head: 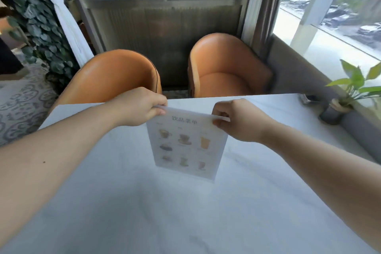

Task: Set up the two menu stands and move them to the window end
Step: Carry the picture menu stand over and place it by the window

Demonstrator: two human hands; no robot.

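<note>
Your left hand [137, 107] pinches the top left corner of the menu stand [186, 145], and your right hand [235, 121] pinches its top right corner, thumb under and fingers curled over the edge. The stand is upright, its printed drinks page facing you, with its lower edge down at the white table [144, 202]; whether it rests there, you cannot tell through the blur. It sits mid-table, well apart from the potted plant [348, 93] at the window [340, 16] end on your right. Two orange chairs [226, 68] stand beyond the far edge.
</note>
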